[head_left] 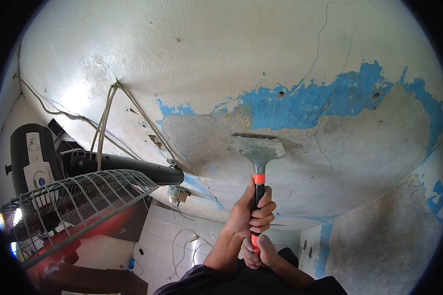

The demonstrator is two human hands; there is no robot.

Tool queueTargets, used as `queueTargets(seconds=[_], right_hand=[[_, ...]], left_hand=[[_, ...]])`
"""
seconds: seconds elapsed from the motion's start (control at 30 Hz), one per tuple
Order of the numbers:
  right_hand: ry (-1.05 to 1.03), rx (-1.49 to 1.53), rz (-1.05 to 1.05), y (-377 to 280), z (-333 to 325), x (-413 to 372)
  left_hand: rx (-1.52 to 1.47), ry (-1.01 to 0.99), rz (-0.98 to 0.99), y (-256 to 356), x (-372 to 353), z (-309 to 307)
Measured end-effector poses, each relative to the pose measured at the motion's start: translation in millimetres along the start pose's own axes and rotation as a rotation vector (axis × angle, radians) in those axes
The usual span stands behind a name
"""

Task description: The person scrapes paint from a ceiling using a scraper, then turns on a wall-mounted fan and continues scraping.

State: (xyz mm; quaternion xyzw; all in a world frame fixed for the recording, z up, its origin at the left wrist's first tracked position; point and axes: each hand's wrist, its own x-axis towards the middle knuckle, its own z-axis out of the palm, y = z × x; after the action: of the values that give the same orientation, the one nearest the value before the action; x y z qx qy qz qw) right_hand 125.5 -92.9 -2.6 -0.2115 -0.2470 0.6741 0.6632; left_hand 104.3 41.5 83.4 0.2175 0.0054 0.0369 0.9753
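Observation:
A long-handled wall scraper [262, 151] with a wide grey metal head and a black and orange handle is held upright before the wall. Its dark blade edge lies close to the bare grey plaster, just below a band of blue paint [290, 109]. My left hand [251, 212] is wrapped around the upper handle beneath the orange collar. Lower down, my right hand [259, 253] grips the orange and black end of the same handle. Both hands are closed.
At left a wall fan [93, 196] with a wire cage juts out, tied by a cord [103, 123]. Below it hangs a small fixture [176, 195]. A cable [177, 253] lies coiled on the tiled floor [157, 236]. Another wall [384, 241] meets this one at right.

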Motion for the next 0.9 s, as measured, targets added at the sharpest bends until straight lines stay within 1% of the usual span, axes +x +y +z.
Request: queueTargets(seconds=[0.1,0.2,0.4,0.5,0.6,0.7,0.8,0.9], right_hand=[[-0.032,0.059,-0.02,10,1,2],[0.029,-0.045,-0.084,13,6,5],[0.03,0.033,-0.088,22,5,11],[0.047,0.054,-0.116,29,6,15],[0.081,-0.016,-0.109,17,14,19],[0.126,-0.049,-0.095,23,12,20],[0.137,-0.058,-0.11,17,9,22],[0.144,-0.056,-0.1,18,9,21]], left_hand=[[0.012,0.016,-0.01,3,-5,-1],[0.09,-0.008,-0.03,8,-5,-3],[0.16,0.085,-0.037,12,-9,2],[0.232,0.092,-0.085,12,-8,2],[0.233,0.061,-0.09,18,-4,9],[0.23,0.065,-0.091,17,-6,2],[0.253,0.021,-0.086,13,-4,-3],[0.256,0.071,-0.08,17,1,5]])
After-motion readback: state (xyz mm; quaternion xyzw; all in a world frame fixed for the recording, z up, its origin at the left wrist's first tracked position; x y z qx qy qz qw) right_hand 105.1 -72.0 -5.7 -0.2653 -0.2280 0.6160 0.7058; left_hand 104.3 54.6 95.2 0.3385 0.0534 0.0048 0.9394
